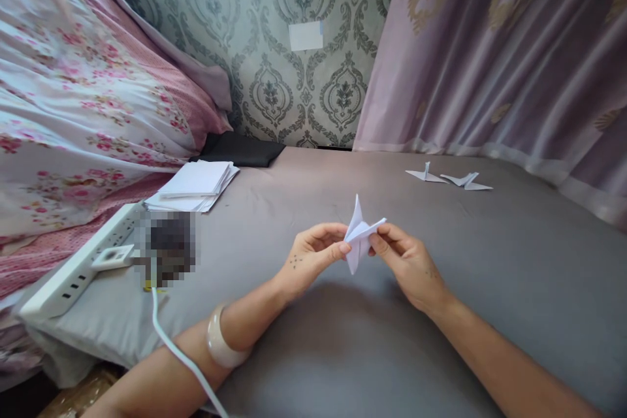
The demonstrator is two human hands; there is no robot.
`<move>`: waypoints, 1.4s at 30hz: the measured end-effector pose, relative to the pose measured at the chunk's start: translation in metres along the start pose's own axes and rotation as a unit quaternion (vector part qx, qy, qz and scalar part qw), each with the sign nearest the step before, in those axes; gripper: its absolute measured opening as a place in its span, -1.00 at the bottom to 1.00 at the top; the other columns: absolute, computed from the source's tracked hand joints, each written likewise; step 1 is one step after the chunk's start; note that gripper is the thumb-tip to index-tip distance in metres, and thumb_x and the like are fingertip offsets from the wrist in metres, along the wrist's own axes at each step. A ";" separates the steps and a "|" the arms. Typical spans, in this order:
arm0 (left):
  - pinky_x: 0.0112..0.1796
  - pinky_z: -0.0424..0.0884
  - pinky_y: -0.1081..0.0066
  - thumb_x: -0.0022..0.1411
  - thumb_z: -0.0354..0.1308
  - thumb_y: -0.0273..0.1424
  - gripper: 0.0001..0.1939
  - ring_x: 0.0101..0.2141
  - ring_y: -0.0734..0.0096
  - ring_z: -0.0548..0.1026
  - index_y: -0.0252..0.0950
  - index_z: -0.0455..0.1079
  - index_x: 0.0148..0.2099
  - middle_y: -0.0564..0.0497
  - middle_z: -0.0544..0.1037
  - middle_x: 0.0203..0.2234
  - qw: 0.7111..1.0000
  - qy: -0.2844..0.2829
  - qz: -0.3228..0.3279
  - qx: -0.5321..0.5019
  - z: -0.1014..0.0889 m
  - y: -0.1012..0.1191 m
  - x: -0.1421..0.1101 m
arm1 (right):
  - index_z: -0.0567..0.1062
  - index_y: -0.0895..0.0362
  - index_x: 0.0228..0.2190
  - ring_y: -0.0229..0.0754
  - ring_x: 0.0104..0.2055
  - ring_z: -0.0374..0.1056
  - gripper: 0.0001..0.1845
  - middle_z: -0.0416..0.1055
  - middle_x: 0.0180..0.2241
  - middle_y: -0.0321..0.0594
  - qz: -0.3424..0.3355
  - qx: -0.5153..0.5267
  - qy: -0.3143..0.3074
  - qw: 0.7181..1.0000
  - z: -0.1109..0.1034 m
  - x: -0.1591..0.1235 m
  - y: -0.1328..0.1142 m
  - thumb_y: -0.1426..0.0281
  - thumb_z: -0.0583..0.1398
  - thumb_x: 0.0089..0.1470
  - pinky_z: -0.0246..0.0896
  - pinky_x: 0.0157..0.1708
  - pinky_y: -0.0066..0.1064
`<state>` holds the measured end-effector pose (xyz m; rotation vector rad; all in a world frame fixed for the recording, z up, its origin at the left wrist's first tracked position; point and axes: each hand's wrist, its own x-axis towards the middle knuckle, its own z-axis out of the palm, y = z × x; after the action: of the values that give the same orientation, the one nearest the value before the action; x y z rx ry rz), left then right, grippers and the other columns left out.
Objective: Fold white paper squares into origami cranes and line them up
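Observation:
Between my two hands a white folded paper crane (pixel 359 235) is held up over the grey surface. My left hand (pixel 313 251) pinches its left side between thumb and fingers. My right hand (pixel 404 258) is closed on the right side, thumb and forefinger gripping near a narrow folded point. One pointed paper flap stands upward and another points down. Farther back on the right lie two more folded paper cranes, one with wings spread (pixel 425 175) and the other beside it (pixel 467 181).
A stack of white paper (pixel 193 186) lies at the left, before a black folded item (pixel 245 149). A white power strip (pixel 81 261) with a plug and a white cable (pixel 171 343) runs along the left edge. Floral fabric (pixel 98 91) hangs left, a mauve curtain (pixel 490 59) right.

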<state>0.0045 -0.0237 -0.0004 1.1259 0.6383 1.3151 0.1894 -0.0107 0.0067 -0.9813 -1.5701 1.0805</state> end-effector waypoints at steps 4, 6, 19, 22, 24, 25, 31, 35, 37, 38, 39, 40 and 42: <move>-0.28 0.43 0.40 0.02 0.39 -0.29 -0.70 -0.35 0.41 0.52 -0.31 0.54 -0.19 -0.03 0.60 -0.36 0.999 -0.002 -0.028 -0.027 -0.001 -0.001 0.000 | 0.53 0.08 -0.23 -0.24 -0.29 0.31 -0.73 0.45 -0.33 -0.25 0.036 0.081 -0.053 0.995 -0.003 0.001 0.006 0.17 0.19 0.14 0.26 -0.19 -0.33; -0.29 0.42 0.39 0.02 0.39 -0.30 -0.71 -0.36 0.41 0.51 -0.31 0.55 -0.20 -0.03 0.59 -0.37 0.999 -0.004 -0.035 -0.027 -0.001 0.000 0.000 | 0.53 0.07 -0.21 -0.23 -0.27 0.29 -0.73 0.45 -0.32 -0.25 0.052 0.109 -0.073 0.990 -0.003 0.001 0.006 0.17 0.19 0.15 0.23 -0.17 -0.31; -0.26 0.40 0.43 -0.02 0.42 -0.37 -0.76 -0.33 0.45 0.51 -0.29 0.56 -0.25 0.01 0.60 -0.38 0.997 -0.015 -0.045 -0.054 0.001 0.004 0.000 | 0.55 0.01 -0.18 -0.24 -0.26 0.26 -0.77 0.44 -0.30 -0.26 0.071 0.153 -0.109 0.980 -0.005 0.001 0.004 0.23 0.17 0.19 0.16 -0.13 -0.30; -0.25 0.40 0.41 0.01 0.40 -0.30 -0.74 -0.36 0.45 0.51 -0.30 0.56 -0.24 -0.01 0.60 -0.40 0.998 0.001 -0.048 -0.046 0.001 0.002 -0.001 | 0.54 0.03 -0.18 -0.24 -0.27 0.27 -0.76 0.45 -0.30 -0.25 0.078 0.169 -0.116 0.976 -0.005 0.001 0.003 0.22 0.16 0.19 0.16 -0.12 -0.29; -0.26 0.41 0.41 0.07 0.35 -0.25 -0.75 -0.40 0.47 0.50 -0.32 0.56 -0.26 -0.01 0.60 -0.42 0.998 0.020 -0.044 -0.035 0.000 0.001 -0.001 | 0.54 0.04 -0.18 -0.24 -0.27 0.27 -0.75 0.45 -0.31 -0.25 0.082 0.169 -0.108 0.976 -0.005 0.002 0.003 0.21 0.17 0.18 0.17 -0.13 -0.29; -0.28 0.42 0.41 0.09 0.33 -0.24 -0.75 -0.42 0.49 0.50 -0.33 0.56 -0.27 -0.01 0.60 -0.43 0.998 0.031 -0.039 -0.024 0.000 0.001 -0.001 | 0.54 0.05 -0.18 -0.24 -0.27 0.28 -0.75 0.45 -0.31 -0.25 0.082 0.163 -0.103 0.978 -0.005 0.002 0.003 0.20 0.18 0.17 0.17 -0.13 -0.29; -0.32 0.43 0.46 0.08 0.34 -0.29 -0.75 -0.44 0.52 0.48 -0.35 0.52 -0.24 0.01 0.58 -0.45 0.997 0.056 -0.019 0.040 0.003 0.003 0.000 | 0.52 0.07 -0.20 -0.22 -0.24 0.33 -0.71 0.49 -0.29 -0.24 0.085 0.093 -0.087 0.988 -0.001 0.002 -0.001 0.16 0.16 0.17 0.21 -0.10 -0.30; -0.39 0.38 0.49 0.04 0.37 -0.28 -0.73 -0.48 0.54 0.44 -0.37 0.46 -0.31 0.04 0.53 -0.51 0.998 0.020 -0.031 0.057 0.004 0.001 -0.001 | 0.49 0.08 -0.22 -0.22 -0.22 0.36 -0.72 0.48 -0.28 -0.24 0.081 0.055 -0.097 0.990 0.001 -0.001 -0.012 0.16 0.18 0.15 0.24 -0.07 -0.31; -0.42 0.35 0.50 0.05 0.35 -0.26 -0.73 -0.51 0.56 0.40 -0.37 0.43 -0.33 0.06 0.48 -0.53 0.997 0.010 -0.030 0.076 0.004 -0.001 -0.002 | 0.46 0.08 -0.21 -0.19 -0.15 0.37 -0.73 0.47 -0.23 -0.22 0.070 0.054 -0.132 0.987 0.001 -0.003 -0.016 0.17 0.19 0.14 0.24 -0.06 -0.29; -0.41 0.35 0.49 0.07 0.34 -0.26 -0.73 -0.49 0.55 0.40 -0.36 0.42 -0.33 0.05 0.46 -0.51 0.995 0.009 -0.023 0.092 0.003 -0.001 -0.002 | 0.44 0.08 -0.19 -0.16 -0.12 0.37 -0.71 0.46 -0.20 -0.20 0.063 0.055 -0.151 0.985 0.001 -0.004 -0.016 0.16 0.20 0.13 0.25 -0.05 -0.28; -0.37 0.36 0.47 0.08 0.33 -0.26 -0.74 -0.45 0.52 0.41 -0.35 0.42 -0.34 0.04 0.46 -0.47 0.993 0.010 -0.008 0.117 0.003 -0.001 -0.002 | 0.41 0.08 -0.17 -0.14 -0.10 0.37 -0.68 0.46 -0.17 -0.17 0.056 0.054 -0.164 0.983 0.000 -0.005 -0.016 0.15 0.22 0.10 0.25 -0.05 -0.26; -0.29 0.38 0.43 0.08 0.33 -0.27 -0.76 -0.37 0.48 0.43 -0.34 0.42 -0.35 0.01 0.45 -0.39 0.989 0.014 0.015 0.147 0.002 -0.001 -0.002 | 0.38 0.07 -0.13 -0.11 -0.07 0.37 -0.61 0.45 -0.15 -0.16 0.054 0.046 -0.171 0.983 0.001 -0.006 -0.016 0.14 0.25 0.06 0.25 -0.04 -0.23; -0.09 0.35 0.35 0.09 0.32 -0.32 -0.81 -0.18 0.38 0.44 -0.33 0.43 -0.35 -0.06 0.42 -0.21 0.976 0.023 0.063 0.205 0.001 -0.001 -0.003 | 0.31 0.06 -0.06 -0.07 -0.04 0.36 -0.44 0.43 -0.10 -0.13 0.060 0.019 -0.167 0.984 0.002 -0.009 -0.014 0.12 0.32 -0.04 0.25 -0.01 -0.18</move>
<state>0.0054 -0.0270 -0.0012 1.4936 0.9130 1.3548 0.1878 -0.0233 0.0171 -0.9109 -1.7664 1.4111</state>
